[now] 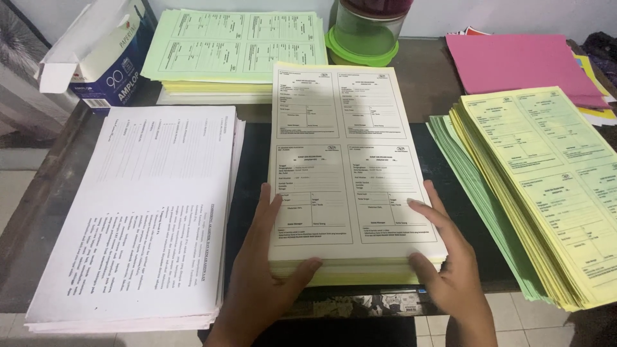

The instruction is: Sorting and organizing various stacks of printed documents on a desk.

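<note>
Both hands, the left hand (263, 270) and the right hand (447, 263), clamp the near corners of the cream form stack (350, 167); its long axis runs away from the person.

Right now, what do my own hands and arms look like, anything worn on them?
Both are bare. The left hand and right hand show no gloves, rings, watch or bracelet, and no sleeve reaches the wrists or the short stretch of forearm in view. Nails are short and unpainted. Nothing is marked or taped on either hand.
</note>
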